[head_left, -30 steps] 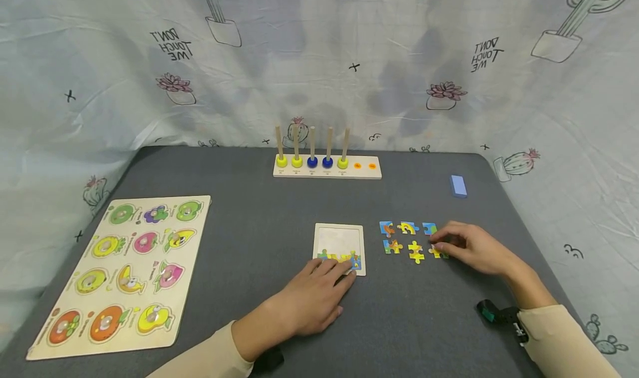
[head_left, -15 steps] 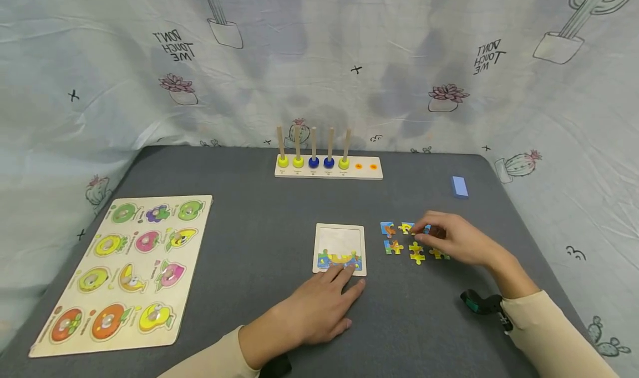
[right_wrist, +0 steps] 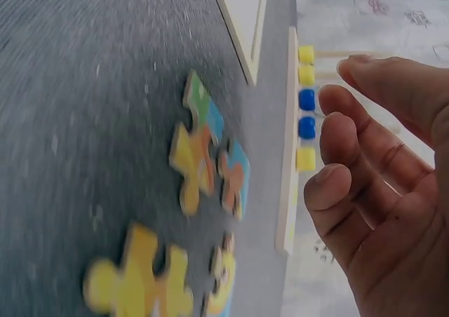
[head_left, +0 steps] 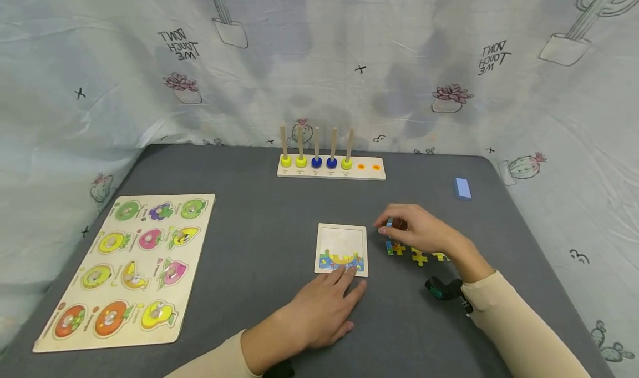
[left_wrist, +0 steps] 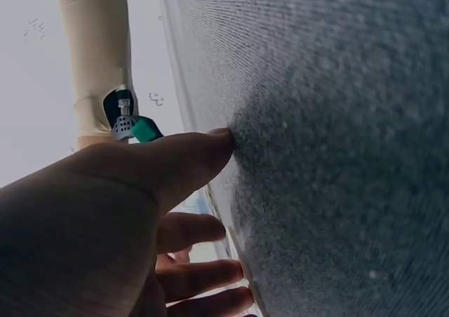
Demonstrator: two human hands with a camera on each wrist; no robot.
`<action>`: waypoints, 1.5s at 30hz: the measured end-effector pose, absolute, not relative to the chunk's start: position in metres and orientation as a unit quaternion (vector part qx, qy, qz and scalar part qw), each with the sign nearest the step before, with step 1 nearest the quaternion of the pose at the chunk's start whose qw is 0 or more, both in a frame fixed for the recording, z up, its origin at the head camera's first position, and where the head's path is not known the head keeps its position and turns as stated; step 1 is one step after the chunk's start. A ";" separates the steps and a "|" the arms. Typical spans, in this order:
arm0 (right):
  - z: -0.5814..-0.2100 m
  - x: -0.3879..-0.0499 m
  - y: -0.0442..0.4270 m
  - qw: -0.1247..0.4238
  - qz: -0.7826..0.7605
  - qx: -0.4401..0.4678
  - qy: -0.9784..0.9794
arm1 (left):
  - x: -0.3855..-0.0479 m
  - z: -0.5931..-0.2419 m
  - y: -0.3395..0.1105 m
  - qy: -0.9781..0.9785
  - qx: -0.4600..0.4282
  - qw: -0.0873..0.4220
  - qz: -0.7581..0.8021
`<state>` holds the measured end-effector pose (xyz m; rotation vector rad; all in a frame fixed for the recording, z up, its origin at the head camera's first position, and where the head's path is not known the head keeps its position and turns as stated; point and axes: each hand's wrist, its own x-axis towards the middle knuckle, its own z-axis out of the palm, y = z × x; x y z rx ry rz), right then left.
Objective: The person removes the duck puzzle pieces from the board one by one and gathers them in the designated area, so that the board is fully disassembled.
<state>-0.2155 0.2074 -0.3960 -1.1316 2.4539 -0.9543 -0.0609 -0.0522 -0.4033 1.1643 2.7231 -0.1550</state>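
A small square puzzle tray [head_left: 341,238] lies mid-table, with assembled jigsaw pieces [head_left: 331,262] along its near side. The left hand [head_left: 319,310] rests palm down, extended fingertips on the tray's near edge. The right hand [head_left: 419,228] hovers over loose jigsaw pieces to the tray's right, fingers loosely bent. In the right wrist view, nothing shows between its thumb and fingers, and a green, blue and yellow piece [right_wrist: 198,145], an orange and blue piece [right_wrist: 236,180] and a yellow piece [right_wrist: 140,278] lie below it. The hand hides part of the loose pieces in the head view.
A large fruit peg board [head_left: 192,267] lies at the left. At the back stands a wooden rack [head_left: 331,174] with upright pegs and yellow and blue rings. A small blue block [head_left: 462,189] lies at the back right. Patterned cloth [head_left: 319,50] hangs behind the grey table.
The right hand has moved left across the loose pieces, from the rightmost ones towards the tray. The left fingers have drawn back slightly, uncovering more of the assembled pieces.
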 end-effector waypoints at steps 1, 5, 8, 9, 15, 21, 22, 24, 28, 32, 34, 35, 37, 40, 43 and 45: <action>-0.396 -0.216 0.205 0.139 -0.331 -0.392 0.847 | -0.061 -0.404 -0.052 0.914 0.393 0.084 -0.056; -0.398 -0.217 0.193 0.139 -0.338 -0.405 0.838 | -0.062 -0.404 -0.051 0.913 0.394 0.072 -0.077; -0.399 -0.217 0.184 0.139 -0.343 -0.414 0.832 | -0.063 -0.404 -0.051 0.915 0.388 0.073 -0.088; -0.400 -0.217 0.182 0.139 -0.347 -0.416 0.829 | -0.063 -0.404 -0.050 0.915 0.386 0.073 -0.090; -0.405 -0.217 0.169 0.146 -0.355 -0.427 0.819 | -0.060 -0.405 -0.047 0.917 0.379 0.067 -0.105; -0.409 -0.217 0.156 0.163 -0.356 -0.433 0.812 | -0.058 -0.404 -0.049 0.915 0.378 0.077 -0.116; -0.410 -0.217 0.154 0.167 -0.360 -0.434 0.809 | -0.058 -0.404 -0.050 0.915 0.378 0.079 -0.114; -0.412 -0.217 0.150 0.174 -0.367 -0.437 0.802 | -0.057 -0.405 -0.051 0.915 0.380 0.083 -0.108; -0.416 -0.216 0.143 0.186 -0.372 -0.440 0.796 | -0.057 -0.406 -0.053 0.913 0.387 0.083 -0.097; -0.419 -0.214 0.136 0.209 -0.372 -0.437 0.792 | -0.056 -0.408 -0.055 0.912 0.389 0.092 -0.087; -0.420 -0.214 0.133 0.221 -0.373 -0.439 0.787 | -0.056 -0.408 -0.056 0.914 0.386 0.098 -0.079; -0.420 -0.214 0.132 0.225 -0.373 -0.441 0.785 | -0.056 -0.408 -0.056 0.914 0.385 0.100 -0.076; -0.421 -0.214 0.129 0.228 -0.374 -0.446 0.781 | -0.056 -0.408 -0.057 0.915 0.384 0.101 -0.066; -0.421 -0.214 0.125 0.230 -0.371 -0.450 0.779 | -0.056 -0.408 -0.059 0.916 0.385 0.102 -0.052; -0.421 -0.214 0.121 0.234 -0.367 -0.457 0.776 | -0.057 -0.409 -0.060 0.914 0.388 0.108 -0.043; -0.421 -0.214 0.119 0.240 -0.366 -0.458 0.774 | -0.058 -0.409 -0.060 0.913 0.389 0.114 -0.040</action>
